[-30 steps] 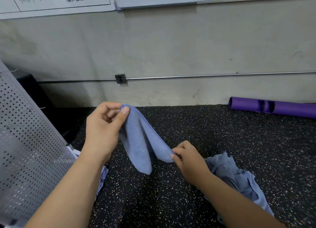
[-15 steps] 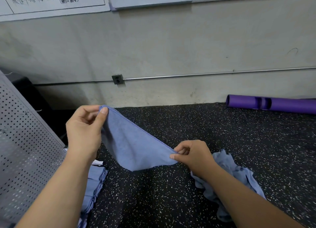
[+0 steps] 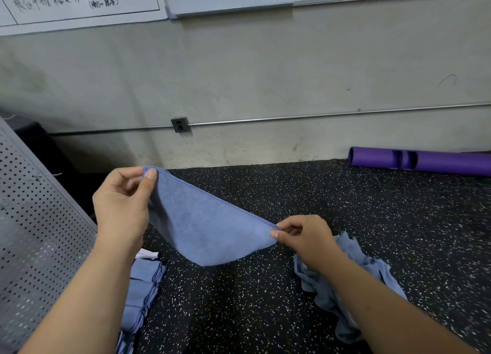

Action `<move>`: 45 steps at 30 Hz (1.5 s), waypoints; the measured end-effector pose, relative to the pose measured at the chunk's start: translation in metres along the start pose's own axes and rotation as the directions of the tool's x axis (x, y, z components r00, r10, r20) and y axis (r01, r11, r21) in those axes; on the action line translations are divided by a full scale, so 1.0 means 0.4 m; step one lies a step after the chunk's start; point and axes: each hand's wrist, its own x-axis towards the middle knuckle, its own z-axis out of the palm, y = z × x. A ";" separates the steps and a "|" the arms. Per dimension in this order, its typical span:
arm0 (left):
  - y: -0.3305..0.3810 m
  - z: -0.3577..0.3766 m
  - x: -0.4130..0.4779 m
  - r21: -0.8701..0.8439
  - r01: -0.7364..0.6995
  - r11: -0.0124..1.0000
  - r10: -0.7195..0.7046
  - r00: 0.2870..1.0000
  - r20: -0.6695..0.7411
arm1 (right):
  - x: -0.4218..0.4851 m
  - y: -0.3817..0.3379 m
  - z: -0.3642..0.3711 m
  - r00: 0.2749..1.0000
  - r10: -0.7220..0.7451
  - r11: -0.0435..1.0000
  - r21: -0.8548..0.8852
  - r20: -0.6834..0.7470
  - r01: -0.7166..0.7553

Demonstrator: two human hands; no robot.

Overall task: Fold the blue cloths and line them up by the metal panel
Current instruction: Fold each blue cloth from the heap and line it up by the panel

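With the fingers (image 3: 127, 173) of the left hand (image 3: 121, 207) and right hand (image 3: 305, 238) pinching the blue cloth (image 3: 207, 228) by its top corners above the floor (image 3: 265, 300), pull the hem taut and match edges before folding again for the row of folded cloths (image 3: 143, 292) by the perforated metal panel (image 3: 34, 220).

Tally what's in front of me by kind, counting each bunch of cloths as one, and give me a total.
Held blue cloth: 1
Row of folded blue cloths: 1
Heap of loose blue cloths: 1
Purple tube: 1
Perforated metal panel: 1
Total: 5
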 end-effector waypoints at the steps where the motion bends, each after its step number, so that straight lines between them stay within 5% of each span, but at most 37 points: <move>1: 0.001 0.001 0.000 -0.004 0.002 1.000 -0.002 1.000 -0.002 | -0.001 0.002 0.002 1.000 0.011 1.000 0.019 -0.008 -0.011; 8: 0.012 0.008 -0.004 -0.002 -0.015 1.000 0.015 1.000 0.021 | -0.003 0.027 0.030 0.998 0.064 0.986 0.156 -0.006 -0.062; 13: 0.046 0.034 -0.014 0.056 -0.066 0.996 0.062 0.995 0.072 | -0.026 0.045 0.069 0.969 0.241 0.899 0.362 0.061 -0.246; 17: 0.094 0.088 -0.034 0.219 -0.158 0.963 0.110 0.970 0.216 | -0.046 0.054 0.099 0.932 0.351 0.837 0.416 0.091 -0.355; 20: 0.148 0.125 -0.065 0.177 -0.251 0.952 0.180 0.922 0.341 | -0.058 0.063 0.117 0.924 0.371 0.849 0.368 0.097 -0.380; 26: 0.187 0.151 -0.073 -0.170 -0.147 0.974 0.203 0.901 0.384 | -0.067 0.033 0.126 0.971 0.238 0.880 0.419 0.016 -0.222; 29: 0.166 0.140 -0.060 -0.270 -0.040 0.962 0.134 0.931 0.339 | -0.057 0.020 0.110 0.976 0.215 0.761 0.619 0.042 -0.194; 33: 0.142 0.129 -0.049 -0.324 0.043 0.945 0.061 0.950 0.306 | -0.033 0.002 0.080 0.980 0.199 0.696 0.703 0.006 -0.146; 45: 0.041 0.087 -0.009 -0.256 0.037 0.966 -0.008 0.994 0.111 | -0.011 -0.047 -0.018 0.930 0.098 0.867 0.489 -0.355 0.095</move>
